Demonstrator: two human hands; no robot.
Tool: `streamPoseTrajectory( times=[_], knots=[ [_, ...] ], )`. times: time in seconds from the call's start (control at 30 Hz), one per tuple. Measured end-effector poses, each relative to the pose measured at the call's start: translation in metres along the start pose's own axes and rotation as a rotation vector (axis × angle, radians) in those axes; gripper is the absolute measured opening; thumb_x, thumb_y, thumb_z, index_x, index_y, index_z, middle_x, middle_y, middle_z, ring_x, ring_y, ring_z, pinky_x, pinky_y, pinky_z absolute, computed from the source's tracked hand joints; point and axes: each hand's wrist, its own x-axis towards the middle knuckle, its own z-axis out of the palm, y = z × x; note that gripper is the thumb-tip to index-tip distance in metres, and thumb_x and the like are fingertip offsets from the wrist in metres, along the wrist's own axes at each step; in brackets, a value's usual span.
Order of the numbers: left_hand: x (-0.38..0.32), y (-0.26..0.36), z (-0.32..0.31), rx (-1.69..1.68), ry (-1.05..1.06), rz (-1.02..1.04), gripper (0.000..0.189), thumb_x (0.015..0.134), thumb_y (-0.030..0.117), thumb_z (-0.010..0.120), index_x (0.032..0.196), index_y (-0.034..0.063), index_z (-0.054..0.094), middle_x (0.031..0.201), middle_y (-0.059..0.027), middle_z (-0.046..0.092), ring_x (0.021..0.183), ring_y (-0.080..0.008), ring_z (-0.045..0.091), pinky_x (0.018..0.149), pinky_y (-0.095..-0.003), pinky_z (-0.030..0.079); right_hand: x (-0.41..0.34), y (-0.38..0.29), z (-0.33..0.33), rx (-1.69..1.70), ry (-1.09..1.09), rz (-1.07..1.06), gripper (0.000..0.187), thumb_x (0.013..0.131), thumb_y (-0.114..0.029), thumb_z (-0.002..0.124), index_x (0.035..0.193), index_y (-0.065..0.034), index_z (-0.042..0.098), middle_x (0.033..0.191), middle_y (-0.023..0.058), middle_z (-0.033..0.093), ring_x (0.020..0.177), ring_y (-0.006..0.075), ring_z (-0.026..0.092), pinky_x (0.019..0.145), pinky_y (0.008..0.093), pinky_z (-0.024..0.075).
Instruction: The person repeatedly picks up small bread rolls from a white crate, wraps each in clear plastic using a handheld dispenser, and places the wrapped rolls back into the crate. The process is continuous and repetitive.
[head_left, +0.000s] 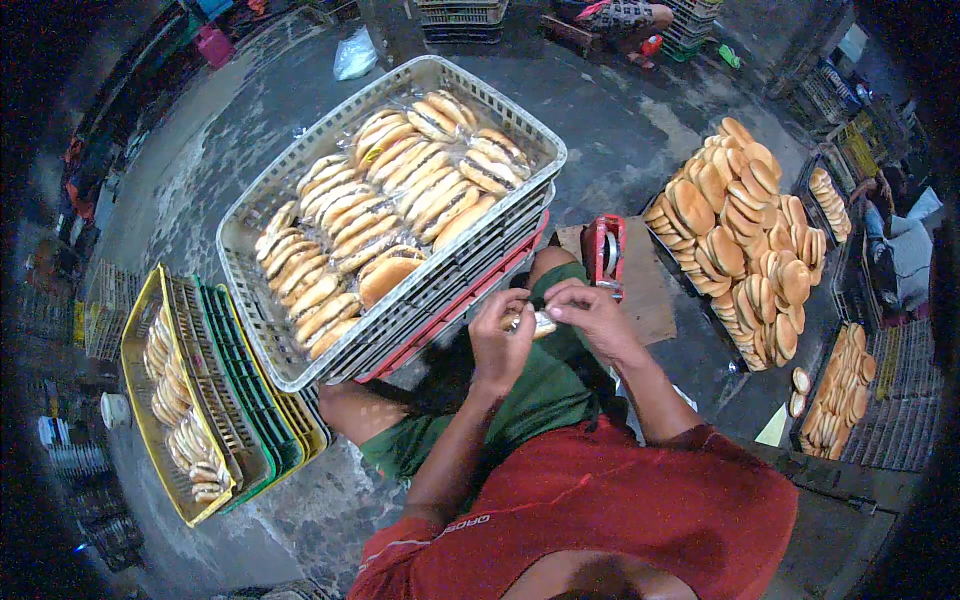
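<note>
Over my lap, my left hand (504, 330) holds a small bun in clear plastic (541, 325). The fingertips of my right hand (592, 311) pinch at the upper edge of that same wrapping; my fingers cover part of the bun. Just beyond my right hand stands a red tape dispenser (609, 251) with a roll in it, on a brown board (646, 304). To the left, a grey plastic crate (491, 88) on top of a crate stack holds rows of filled, plastic-wrapped buns (356, 199).
Unwrapped buns (742, 217) are heaped at the right, with more buns on a tray (836, 397) farther right. A tilted yellow crate (135, 352) with buns leans against green crates (232, 375) at the left. A plastic bag (355, 56) lies on the floor; a person (630, 15) is far ahead.
</note>
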Motion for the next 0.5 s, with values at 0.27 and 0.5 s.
streamPoseTrajectory(
  times=[0.27, 0.5],
  knots=[
    [0.003, 0.002, -0.030, -0.301, 0.022, -0.332, 0.023, 0.081, -0.001, 0.070, 0.104, 0.0001, 0.063, 0.091, -0.0046, 0.066, 0.084, -0.0140, 0.065, 0.077, -0.0293, 0.053, -0.003, -0.023, 0.021, -0.378, -0.168, -0.323, 0.039, 0.075, -0.020, 0.079, 0.107, -0.0014, 0.066, 0.110, 0.0108, 0.060, 0.108, 0.0265, 0.059, 0.096, 0.0359, 0.0452],
    [0.014, -0.001, -0.047, -0.674, -0.010, -0.370, 0.033, 0.094, 0.009, 0.066, 0.121, -0.0003, 0.050, 0.113, -0.0079, 0.061, 0.106, -0.0149, 0.058, 0.096, -0.0295, 0.046, 0.009, -0.051, 0.051, -0.564, 0.106, -0.348, 0.057, 0.072, -0.026, 0.083, 0.118, -0.0026, 0.060, 0.116, 0.0154, 0.058, 0.112, 0.0325, 0.055, 0.098, 0.0400, 0.0431]
  ],
)
